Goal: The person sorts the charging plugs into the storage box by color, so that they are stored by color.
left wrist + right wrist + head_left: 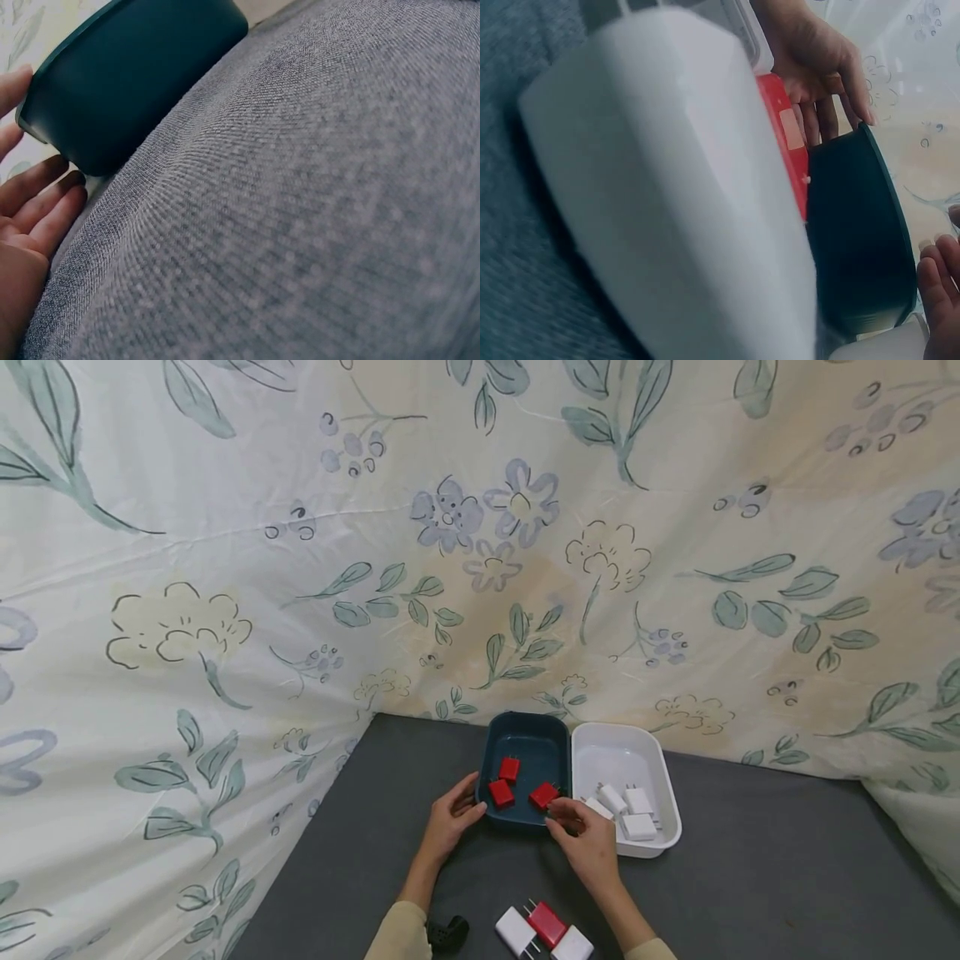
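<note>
A dark teal bin (pixel 527 727) holds three red plug adapters, one of them a red adapter (pixel 502 793) near its left front. My left hand (pixel 447 822) touches the bin's left front corner with its fingers spread loosely; a fingertip meets the rim in the right wrist view. At the bin's right front corner is my right hand (pixel 588 839), thumb and fingers by the rim close to another red adapter (pixel 543 795). In the right wrist view its fingers (pixel 936 281) appear relaxed beside the bin, and no adapter shows in either hand.
A white bin (pixel 667 777) with several white adapters (pixel 638 827) stands against the teal bin's right side. Nearer me on the dark table lie a red adapter (pixel 547 925) and two white ones (pixel 516 930). A black strap-like object (pixel 447 934) is by my left wrist. Floral cloth (pixel 480 568) hangs behind.
</note>
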Demonstrator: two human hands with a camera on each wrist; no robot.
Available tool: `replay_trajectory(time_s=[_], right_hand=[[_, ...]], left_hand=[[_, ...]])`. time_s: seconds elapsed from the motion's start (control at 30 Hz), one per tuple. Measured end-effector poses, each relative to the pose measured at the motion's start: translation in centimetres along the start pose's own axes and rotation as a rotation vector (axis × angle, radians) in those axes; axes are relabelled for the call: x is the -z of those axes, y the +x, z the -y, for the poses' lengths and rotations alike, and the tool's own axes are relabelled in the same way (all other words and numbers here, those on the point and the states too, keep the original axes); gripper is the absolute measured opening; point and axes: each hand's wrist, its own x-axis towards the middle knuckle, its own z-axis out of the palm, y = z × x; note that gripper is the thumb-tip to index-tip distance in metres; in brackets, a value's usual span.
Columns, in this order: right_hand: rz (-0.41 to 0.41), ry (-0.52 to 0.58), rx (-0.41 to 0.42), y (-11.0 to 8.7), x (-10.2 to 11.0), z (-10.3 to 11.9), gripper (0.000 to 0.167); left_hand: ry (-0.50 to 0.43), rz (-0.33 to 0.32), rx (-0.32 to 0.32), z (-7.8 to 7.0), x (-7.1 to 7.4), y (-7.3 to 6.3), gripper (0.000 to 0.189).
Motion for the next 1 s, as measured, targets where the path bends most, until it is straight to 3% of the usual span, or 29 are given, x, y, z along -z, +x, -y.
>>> replay_trajectory(time_s=[0.57, 1.0], right_hand=[[0.052, 0.043, 0.009, -1.1, 0.4, 0.2, 0.024], [0.095, 0.045, -0.081, -2.2, 0.5, -0.6, 0.025]], left_hand=[[0.011, -0.014, 0.003, -0.3, -0.1, -0.1, 0.058], [0.03, -0.014, 0.0, -0.1, -0.1, -0.1, 0.059]])
